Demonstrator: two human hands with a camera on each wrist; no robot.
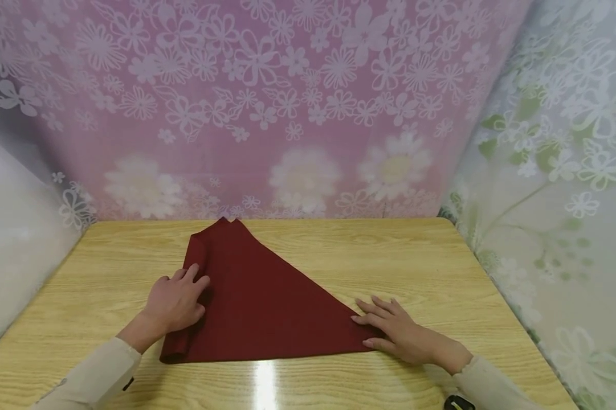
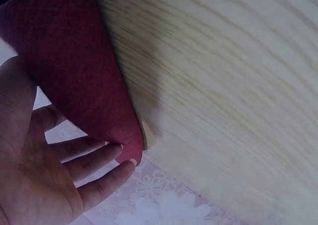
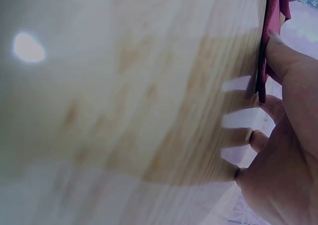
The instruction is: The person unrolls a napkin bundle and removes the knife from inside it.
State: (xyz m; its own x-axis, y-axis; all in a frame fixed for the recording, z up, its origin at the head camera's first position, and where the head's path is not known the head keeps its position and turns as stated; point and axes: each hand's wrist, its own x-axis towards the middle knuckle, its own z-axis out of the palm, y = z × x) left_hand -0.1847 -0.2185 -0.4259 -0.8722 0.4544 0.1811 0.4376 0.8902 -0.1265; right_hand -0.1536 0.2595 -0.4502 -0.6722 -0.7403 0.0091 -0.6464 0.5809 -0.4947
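Two hands (image 1: 176, 299) (image 1: 407, 339), fingers (image 1: 371, 319) loosely spread on maroon cloth (image 1: 266, 302), whole only in head view

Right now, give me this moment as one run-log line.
red cloth: on wooden table, rolled along left side | left hand: resting on rolled side | right hand: touching right corner

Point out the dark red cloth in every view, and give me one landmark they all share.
Head: the dark red cloth lies left of centre in the lower half, between the left hand and right hand.
Left wrist: the cloth fills the upper left.
Right wrist: only a narrow strip, top right.
Shared landmark: the wood-grain table.
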